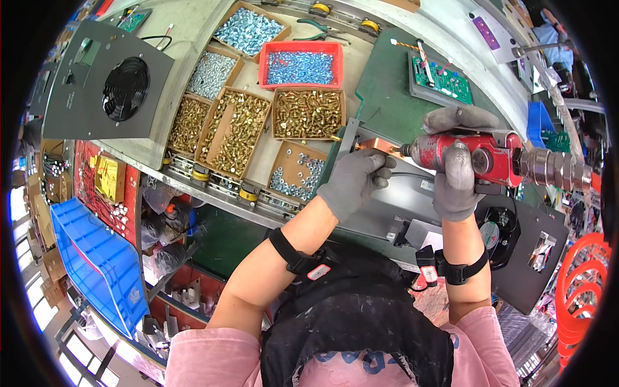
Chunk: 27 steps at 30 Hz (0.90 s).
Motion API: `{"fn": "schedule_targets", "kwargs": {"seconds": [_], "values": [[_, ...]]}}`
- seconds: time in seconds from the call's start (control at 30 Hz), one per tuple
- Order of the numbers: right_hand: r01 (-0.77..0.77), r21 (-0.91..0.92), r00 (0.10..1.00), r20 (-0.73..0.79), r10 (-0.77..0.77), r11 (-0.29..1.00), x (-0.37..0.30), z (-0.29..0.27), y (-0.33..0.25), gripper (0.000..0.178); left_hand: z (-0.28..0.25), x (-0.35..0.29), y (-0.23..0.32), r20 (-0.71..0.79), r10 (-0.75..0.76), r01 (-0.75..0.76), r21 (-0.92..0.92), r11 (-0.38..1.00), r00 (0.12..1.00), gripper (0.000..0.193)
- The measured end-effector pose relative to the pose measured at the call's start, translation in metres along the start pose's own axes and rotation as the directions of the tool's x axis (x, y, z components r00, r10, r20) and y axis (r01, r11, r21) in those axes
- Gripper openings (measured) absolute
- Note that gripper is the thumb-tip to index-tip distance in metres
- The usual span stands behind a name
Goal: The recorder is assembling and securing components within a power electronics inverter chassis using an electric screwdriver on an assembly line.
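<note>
My right hand (456, 184), in a grey glove, is wrapped round a red air driver (435, 151) with silver fittings at its rear. The driver lies nearly level, and its nose points left at a copper-coloured block (379, 146). Whether the tip touches a screw there is too small to tell. Gloved in grey too, my left hand (354, 180) has its fingers curled closed against the near side of that block. The block sits at the upright edge of a grey metal chassis (380, 206). A brass-coloured bolt end (336, 138) shows beyond that edge.
Cardboard trays of brass-coloured screws (235, 132) and a red bin (301, 46) of bluish fasteners stand to the left. Pliers (319, 31) lie behind them. A green circuit board (445, 84) is at the back right. A black-fan panel (103, 84) stands far left; an orange coiled hose (570, 297) hangs right.
</note>
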State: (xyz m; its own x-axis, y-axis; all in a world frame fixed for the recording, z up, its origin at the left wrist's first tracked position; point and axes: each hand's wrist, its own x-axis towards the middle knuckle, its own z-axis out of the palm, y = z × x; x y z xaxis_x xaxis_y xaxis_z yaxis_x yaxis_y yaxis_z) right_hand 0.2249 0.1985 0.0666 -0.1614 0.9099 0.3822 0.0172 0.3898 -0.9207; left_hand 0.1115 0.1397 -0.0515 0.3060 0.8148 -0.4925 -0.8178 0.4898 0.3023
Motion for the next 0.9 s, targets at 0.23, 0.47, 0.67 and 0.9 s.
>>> {"fn": "schedule_targets", "kwargs": {"seconds": [0.23,0.47,0.67,0.9], "values": [[-0.029,0.077,0.999,0.028,0.027,0.997,0.0,0.006,-0.001,0.036,0.002,0.0,0.001,0.002,0.028,-0.028,0.045,0.999,1.0,0.021],[-0.021,0.228,0.995,0.098,-0.001,0.973,0.001,0.007,0.002,0.028,0.001,0.004,0.0,0.012,-0.001,0.001,0.044,0.999,1.0,0.02],[0.053,0.142,0.99,0.119,-0.07,0.989,0.001,0.006,0.002,0.028,0.003,0.001,0.002,0.018,-0.007,0.007,0.015,1.0,1.0,0.018],[0.085,0.01,0.991,0.104,-0.086,0.996,0.001,0.006,0.001,0.027,-0.006,-0.001,0.004,0.021,-0.103,0.101,0.097,0.99,0.994,0.025]]}}
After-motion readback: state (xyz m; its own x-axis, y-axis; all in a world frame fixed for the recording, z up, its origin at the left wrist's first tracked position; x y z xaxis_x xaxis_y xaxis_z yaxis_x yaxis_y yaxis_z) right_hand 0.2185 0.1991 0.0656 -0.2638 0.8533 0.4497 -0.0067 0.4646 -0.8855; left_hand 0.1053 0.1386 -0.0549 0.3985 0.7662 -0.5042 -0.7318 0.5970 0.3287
